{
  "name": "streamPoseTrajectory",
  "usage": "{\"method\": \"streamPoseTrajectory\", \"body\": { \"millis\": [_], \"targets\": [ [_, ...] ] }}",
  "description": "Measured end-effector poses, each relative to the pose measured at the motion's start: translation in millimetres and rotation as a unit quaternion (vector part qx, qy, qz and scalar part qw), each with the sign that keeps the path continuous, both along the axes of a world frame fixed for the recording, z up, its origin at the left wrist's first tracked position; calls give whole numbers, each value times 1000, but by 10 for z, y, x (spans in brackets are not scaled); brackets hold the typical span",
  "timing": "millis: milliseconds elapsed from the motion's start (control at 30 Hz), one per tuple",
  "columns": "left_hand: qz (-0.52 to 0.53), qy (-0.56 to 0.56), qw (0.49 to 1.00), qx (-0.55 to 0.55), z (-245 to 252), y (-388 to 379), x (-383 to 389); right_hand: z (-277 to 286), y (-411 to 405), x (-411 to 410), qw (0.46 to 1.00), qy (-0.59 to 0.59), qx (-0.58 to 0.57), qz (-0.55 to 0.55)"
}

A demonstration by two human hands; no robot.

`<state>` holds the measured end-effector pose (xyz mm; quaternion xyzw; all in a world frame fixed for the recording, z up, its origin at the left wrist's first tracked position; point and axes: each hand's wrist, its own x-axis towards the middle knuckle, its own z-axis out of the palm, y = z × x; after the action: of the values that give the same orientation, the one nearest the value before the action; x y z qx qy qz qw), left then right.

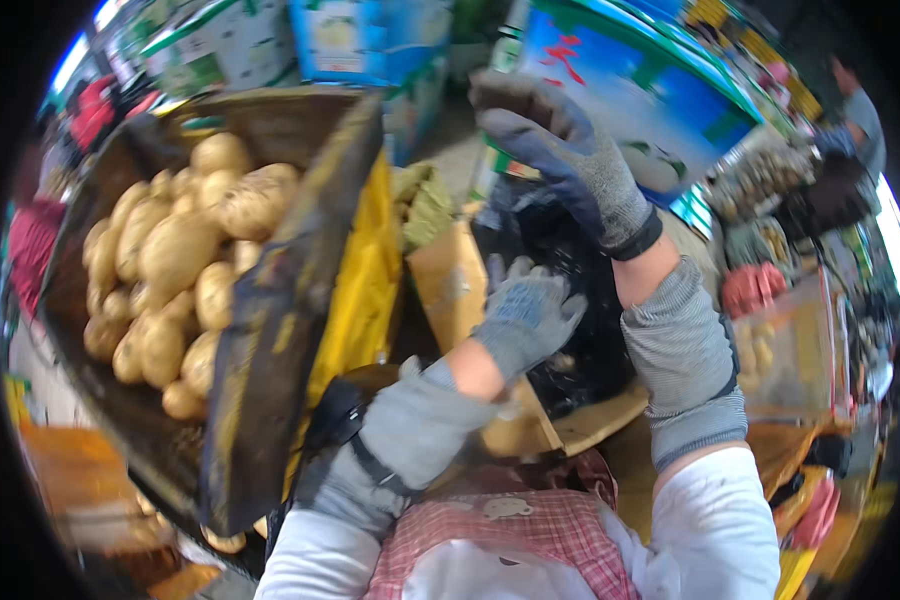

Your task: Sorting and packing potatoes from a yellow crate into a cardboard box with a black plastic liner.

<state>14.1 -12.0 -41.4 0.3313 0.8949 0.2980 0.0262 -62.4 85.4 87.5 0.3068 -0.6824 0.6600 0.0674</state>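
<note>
My left hand [532, 311], in a grey knitted work glove, has its fingers spread, palm down, over a black plastic bag [589, 330]. The bag lines a cardboard box [448, 281] in front of me. Farther out, my right hand [570, 154], gloved in grey with a darker coated palm, is raised with fingers bent and apart. Nothing shows in its grasp. It appears in front of a blue printed carton [645, 90]. On my left, potatoes [180, 255] of various sizes lie heaped in a worn, dark-lined bin [270, 390]. What lies deep in the bag is hard to make out.
The bin's yellow side [356, 277] stands close to my left forearm. More printed cartons [337, 45] are stacked beyond it. At the right are a clear-sided container [791, 352], a red cloth item [754, 289] and another person [862, 120].
</note>
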Motion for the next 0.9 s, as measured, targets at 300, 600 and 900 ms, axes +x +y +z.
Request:
{"method": "streamPoseTrajectory", "body": {
  "millis": [300,600,900],
  "targets": [
    [-204,-29,967,-150,67,82,379,-3992,1853,-91,780,-501,204,-315],
    [-164,-80,958,-220,52,213,172,-4855,856,-971,787,-392,293,-377],
    [-146,-72,968,-191,52,142,130,-4520,1242,-635,745,-505,-379,-217]
  ]
}}
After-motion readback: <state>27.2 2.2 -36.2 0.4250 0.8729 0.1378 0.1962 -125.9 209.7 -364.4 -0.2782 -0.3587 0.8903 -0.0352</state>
